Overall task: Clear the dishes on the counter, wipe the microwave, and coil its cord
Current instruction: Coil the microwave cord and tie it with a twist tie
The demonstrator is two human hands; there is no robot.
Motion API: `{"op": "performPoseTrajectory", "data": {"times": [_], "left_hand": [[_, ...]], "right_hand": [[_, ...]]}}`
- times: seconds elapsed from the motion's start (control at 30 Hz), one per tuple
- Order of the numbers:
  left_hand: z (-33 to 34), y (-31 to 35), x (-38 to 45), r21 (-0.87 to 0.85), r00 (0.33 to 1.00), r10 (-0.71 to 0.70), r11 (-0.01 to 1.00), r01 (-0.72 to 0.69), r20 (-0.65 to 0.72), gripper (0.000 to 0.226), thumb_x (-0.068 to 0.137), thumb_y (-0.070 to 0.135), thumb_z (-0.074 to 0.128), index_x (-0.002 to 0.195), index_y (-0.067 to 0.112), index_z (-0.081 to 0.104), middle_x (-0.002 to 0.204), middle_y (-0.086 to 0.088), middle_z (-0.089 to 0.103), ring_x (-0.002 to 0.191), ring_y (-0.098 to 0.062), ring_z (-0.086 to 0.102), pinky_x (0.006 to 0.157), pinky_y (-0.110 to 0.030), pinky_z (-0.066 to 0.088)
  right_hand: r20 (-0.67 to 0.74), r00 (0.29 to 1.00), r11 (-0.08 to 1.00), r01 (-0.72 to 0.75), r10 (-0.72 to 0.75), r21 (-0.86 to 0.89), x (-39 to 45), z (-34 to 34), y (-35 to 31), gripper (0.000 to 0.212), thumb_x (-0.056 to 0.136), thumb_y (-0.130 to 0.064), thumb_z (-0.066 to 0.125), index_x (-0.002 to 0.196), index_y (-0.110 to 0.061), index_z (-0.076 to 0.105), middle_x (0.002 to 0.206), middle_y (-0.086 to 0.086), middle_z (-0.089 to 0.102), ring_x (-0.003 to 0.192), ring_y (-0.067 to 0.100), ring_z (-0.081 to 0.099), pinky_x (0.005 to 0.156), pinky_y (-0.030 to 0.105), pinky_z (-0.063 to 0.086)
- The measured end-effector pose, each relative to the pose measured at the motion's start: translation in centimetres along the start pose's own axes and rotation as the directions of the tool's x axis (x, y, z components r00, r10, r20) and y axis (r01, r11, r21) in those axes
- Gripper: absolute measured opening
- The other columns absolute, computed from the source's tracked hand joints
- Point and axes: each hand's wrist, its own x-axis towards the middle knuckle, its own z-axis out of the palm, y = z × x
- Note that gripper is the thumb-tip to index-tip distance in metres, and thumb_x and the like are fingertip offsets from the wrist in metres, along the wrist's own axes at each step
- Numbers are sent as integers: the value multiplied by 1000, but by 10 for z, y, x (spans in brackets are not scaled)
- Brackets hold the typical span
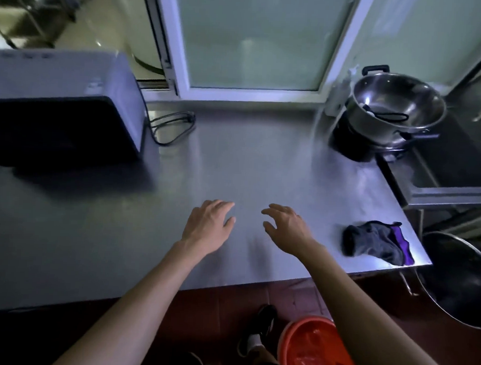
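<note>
Steel counter (234,160) is carrying a microwave (63,103) at far left, its coiled cord (171,127) lying just right of it, loops stretching rightward. Left hand (208,225) and right hand (287,228) are hovering, fingers relaxed and holding nothing; a grey cloth (377,243) is lying near the right edge, pots (394,111) standing beyond.

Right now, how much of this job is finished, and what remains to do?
It looks nearly finished. The counter carries no loose dishes; bowls sit stacked at the far right. The cord lies looped beside the microwave. The cloth lies set down. Left hand and right hand hold nothing. Whether the microwave was wiped cannot be told.
</note>
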Motion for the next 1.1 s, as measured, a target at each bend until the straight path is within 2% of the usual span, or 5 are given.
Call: {"op": "performPoseTrajectory", "data": {"times": [0.27, 0.47, 0.77, 1.1], "left_hand": [[-62, -74, -68, -33, 987, -108, 994, 105, -116, 44, 98, 37, 52, 140, 23, 53, 139, 3, 57, 128, -21, 50, 103, -41, 44], [-87, -107, -85, -74, 969, -157, 987, 145, -192, 43, 97, 36, 54, 138, 23, 55, 137, 4, 59, 123, -21, 54, 100, -37, 46], [-83, -135, -51, -127, 971, -186, 978, 168, -148, 44, 98, 37, 54, 140, 23, 53, 139, 5, 57, 127, -21, 51, 103, -37, 43], [-74, -156, 64, -171, 977, -205, 966, 194, -53, 50, 98, 38, 53, 146, 25, 44, 149, 6, 47, 135, -19, 44, 107, -35, 40]], "right_hand": [[-29, 982, 982, 187, -187, 8, -1, 2, -110, 39, 102, -31, 53, 139, -20, 56, 151, 4, 48, 139, 25, 43, 112, 45, 39], [-41, 965, 965, 260, -259, 17, 10, 2, -152, 38, 101, -31, 54, 137, -21, 58, 148, 3, 51, 137, 24, 45, 110, 40, 39], [-13, 971, 969, 240, -240, 49, 61, 10, -155, 37, 101, -31, 55, 137, -22, 59, 146, 2, 53, 136, 23, 46, 108, 38, 40], [25, 982, 972, 181, -187, 147, 171, 7, -123, 41, 101, -27, 55, 141, -17, 54, 148, 5, 50, 136, 25, 46, 110, 40, 41]]}}
